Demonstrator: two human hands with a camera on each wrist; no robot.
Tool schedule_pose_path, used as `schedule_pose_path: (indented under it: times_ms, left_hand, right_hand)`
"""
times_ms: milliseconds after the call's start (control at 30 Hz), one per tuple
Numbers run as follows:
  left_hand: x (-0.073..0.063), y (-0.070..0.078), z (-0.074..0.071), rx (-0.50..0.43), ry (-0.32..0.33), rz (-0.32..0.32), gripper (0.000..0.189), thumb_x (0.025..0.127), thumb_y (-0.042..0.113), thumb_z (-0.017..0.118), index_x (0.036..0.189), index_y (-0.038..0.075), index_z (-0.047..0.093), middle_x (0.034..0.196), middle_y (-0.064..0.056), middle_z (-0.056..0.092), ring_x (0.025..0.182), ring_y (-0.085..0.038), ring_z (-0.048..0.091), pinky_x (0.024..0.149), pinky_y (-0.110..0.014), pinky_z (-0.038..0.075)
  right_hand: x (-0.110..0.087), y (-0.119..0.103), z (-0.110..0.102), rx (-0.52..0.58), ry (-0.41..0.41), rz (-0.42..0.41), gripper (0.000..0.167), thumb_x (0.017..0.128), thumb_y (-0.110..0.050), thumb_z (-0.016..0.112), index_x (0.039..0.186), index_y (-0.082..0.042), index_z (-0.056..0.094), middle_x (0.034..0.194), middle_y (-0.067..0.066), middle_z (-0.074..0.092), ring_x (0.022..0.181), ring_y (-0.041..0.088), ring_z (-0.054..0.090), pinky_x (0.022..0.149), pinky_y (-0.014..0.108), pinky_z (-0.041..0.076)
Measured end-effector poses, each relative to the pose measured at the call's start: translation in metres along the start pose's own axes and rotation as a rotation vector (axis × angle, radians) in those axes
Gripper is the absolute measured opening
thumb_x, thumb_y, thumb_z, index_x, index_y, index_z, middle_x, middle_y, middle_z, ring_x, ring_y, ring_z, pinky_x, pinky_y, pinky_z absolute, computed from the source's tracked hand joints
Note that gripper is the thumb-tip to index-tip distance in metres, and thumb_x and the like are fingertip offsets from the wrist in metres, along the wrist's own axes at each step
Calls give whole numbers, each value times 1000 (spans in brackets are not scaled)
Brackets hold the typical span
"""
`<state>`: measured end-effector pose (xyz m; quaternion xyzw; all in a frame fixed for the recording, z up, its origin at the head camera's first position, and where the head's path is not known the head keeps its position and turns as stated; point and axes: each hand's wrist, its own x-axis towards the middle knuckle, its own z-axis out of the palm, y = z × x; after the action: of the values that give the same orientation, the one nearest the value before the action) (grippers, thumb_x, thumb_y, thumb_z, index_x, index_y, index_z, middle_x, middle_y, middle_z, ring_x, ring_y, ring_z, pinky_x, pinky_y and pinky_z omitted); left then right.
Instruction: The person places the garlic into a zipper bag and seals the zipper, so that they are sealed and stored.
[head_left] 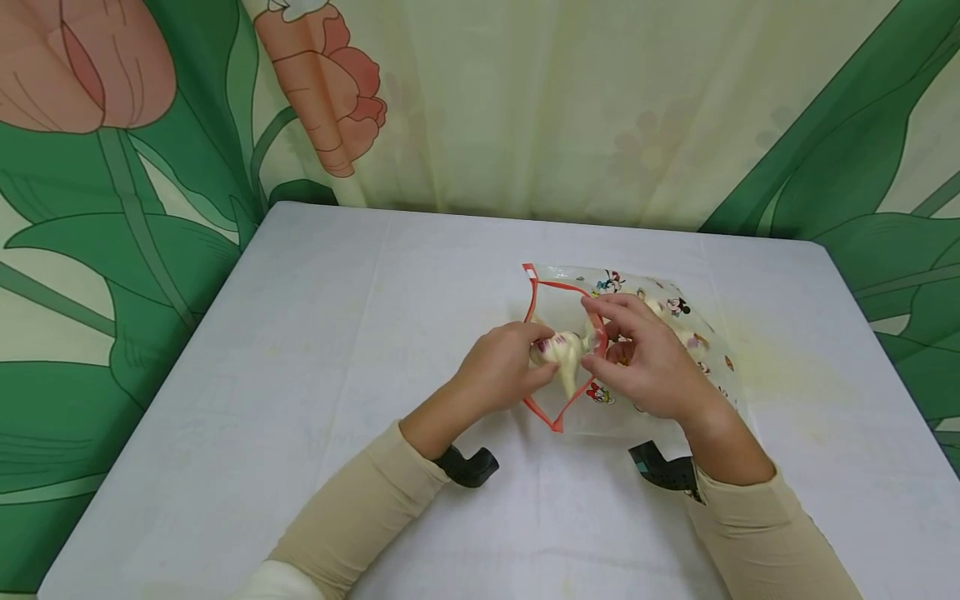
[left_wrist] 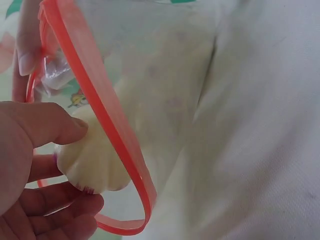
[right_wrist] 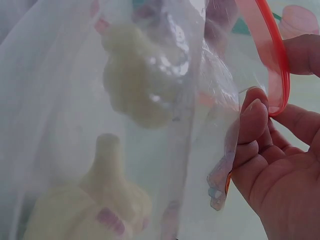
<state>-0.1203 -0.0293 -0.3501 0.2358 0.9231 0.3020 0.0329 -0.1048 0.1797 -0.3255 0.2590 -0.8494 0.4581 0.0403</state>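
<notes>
A clear zip bag [head_left: 675,417] with cartoon prints and a red zip edge [left_wrist: 112,130] lies on its side, its mouth spread and facing left. In the bag's mouth, my left hand [head_left: 501,367] holds a pale garlic bulb [head_left: 566,354] with purple streaks between thumb and fingers. The left wrist view shows the bulb partly behind the red edge. My right hand [head_left: 652,358] pinches the mouth's right side, its fingers [right_wrist: 255,117] curled at the zip edge. Through the plastic in the right wrist view, another garlic bulb [right_wrist: 140,80] and a purple-marked one [right_wrist: 65,215] show, blurred.
A white cloth covers the table [head_left: 225,375], with its far edge by a curtain [head_left: 525,108] printed with flowers and leaves. Black straps [head_left: 468,467] sit at both wrists, below the beige sleeves.
</notes>
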Motion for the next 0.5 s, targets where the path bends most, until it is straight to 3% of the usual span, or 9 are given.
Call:
schedule_pose_path:
  times_ms: [167, 500]
  left_hand:
    - [2, 2, 2, -1, 11, -3, 26, 93, 17, 68, 116, 5, 72, 107, -6, 71, 91, -16, 65, 76, -25, 52]
    - [2, 5, 1, -6, -27, -35, 27, 93, 18, 71, 118, 6, 71, 110, -6, 71, 93, -15, 67, 78, -24, 53]
  right_hand:
    - [0, 0, 0, -13, 0, 8, 60, 81, 10, 75, 137, 5, 56, 128, 11, 51, 74, 19, 53, 63, 17, 48]
    - [0, -2, 0, -12, 0, 25, 59, 82, 7, 76, 137, 4, 56, 127, 10, 51, 76, 20, 54, 63, 17, 49]
